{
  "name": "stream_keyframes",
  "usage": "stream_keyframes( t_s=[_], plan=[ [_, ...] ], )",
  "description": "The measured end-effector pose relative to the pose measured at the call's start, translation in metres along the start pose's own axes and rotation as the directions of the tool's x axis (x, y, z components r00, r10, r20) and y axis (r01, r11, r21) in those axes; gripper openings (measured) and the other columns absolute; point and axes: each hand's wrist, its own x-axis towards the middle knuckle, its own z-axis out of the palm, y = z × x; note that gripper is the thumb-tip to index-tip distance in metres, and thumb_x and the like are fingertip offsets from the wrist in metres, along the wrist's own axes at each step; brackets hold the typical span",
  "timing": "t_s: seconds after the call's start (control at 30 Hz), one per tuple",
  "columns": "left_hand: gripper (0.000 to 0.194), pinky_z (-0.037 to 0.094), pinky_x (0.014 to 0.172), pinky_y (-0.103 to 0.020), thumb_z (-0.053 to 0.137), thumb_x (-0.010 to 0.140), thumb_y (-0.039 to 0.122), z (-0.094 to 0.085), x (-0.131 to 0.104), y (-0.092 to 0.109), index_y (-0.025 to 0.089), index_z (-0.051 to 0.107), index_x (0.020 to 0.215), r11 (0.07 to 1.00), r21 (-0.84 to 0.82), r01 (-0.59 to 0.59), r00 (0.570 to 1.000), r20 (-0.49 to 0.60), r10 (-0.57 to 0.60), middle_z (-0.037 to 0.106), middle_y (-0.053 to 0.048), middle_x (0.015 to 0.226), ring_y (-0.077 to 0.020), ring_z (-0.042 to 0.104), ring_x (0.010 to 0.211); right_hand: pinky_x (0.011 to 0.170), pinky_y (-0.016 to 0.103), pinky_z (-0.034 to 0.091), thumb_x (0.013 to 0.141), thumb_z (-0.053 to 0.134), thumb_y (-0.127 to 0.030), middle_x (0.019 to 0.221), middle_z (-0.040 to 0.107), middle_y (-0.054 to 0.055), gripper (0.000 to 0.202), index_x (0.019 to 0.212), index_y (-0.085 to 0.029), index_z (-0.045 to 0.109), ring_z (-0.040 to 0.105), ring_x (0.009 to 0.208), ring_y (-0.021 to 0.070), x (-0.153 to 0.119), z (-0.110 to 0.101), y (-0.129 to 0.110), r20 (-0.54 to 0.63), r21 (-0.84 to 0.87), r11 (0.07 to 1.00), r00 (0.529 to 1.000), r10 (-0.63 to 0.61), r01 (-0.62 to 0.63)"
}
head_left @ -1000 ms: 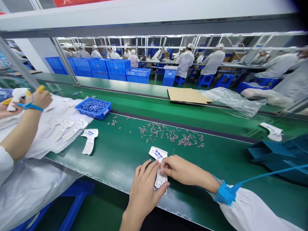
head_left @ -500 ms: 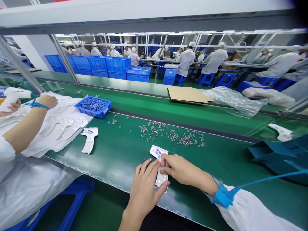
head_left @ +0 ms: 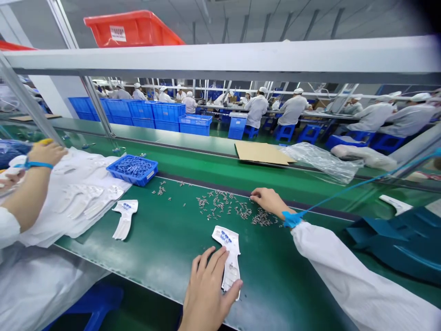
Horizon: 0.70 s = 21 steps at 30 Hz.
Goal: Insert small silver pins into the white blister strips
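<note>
A white gun-shaped shell half point(head_left: 231, 257) with blue parts in its head lies on the green work surface. My left hand point(head_left: 208, 287) rests on its left and lower edges, fingers spread. Farther up, my right hand point(head_left: 267, 200) reaches down at the scattered small metal pieces point(head_left: 220, 202), its fingertips pinched together; whatever they hold is too small to make out. A blue band circles my right wrist. Another white shell point(head_left: 125, 218) with blue parts lies to the left, near a blue tray point(head_left: 132, 169) of small blue parts.
At the left, a co-worker's hand point(head_left: 46, 154) is over white shells on white sheeting point(head_left: 77, 216). Cardboard point(head_left: 263, 152) and clear plastic point(head_left: 322, 161) lie on the far ledge. A dark teal bin point(head_left: 399, 243) stands at right. A metal frame crosses above; people sit beyond.
My right hand has left the shell and moved up and right to the metal pieces. My left hand stays at the shell. The view has tilted up, showing a red bin.
</note>
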Motion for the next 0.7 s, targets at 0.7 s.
stream_keyframes(
  t_s=[0.7],
  plan=[
    [0.047,0.044,0.104,-0.049,0.060,0.094,0.036,-0.005,0.000,0.007,0.023,0.051,0.138,0.999,-0.010,0.034,0.999,0.025,-0.034,0.056,-0.005,0.142,-0.0300,0.048,0.131,0.068,0.030,0.047,0.095,0.053,-0.038,0.093,0.072,0.007,0.029,0.110,-0.017,0.068,0.063,0.079,0.0203,-0.113,0.010,-0.056,0.207,0.563,0.810,0.921,-0.329,0.163]
  ],
)
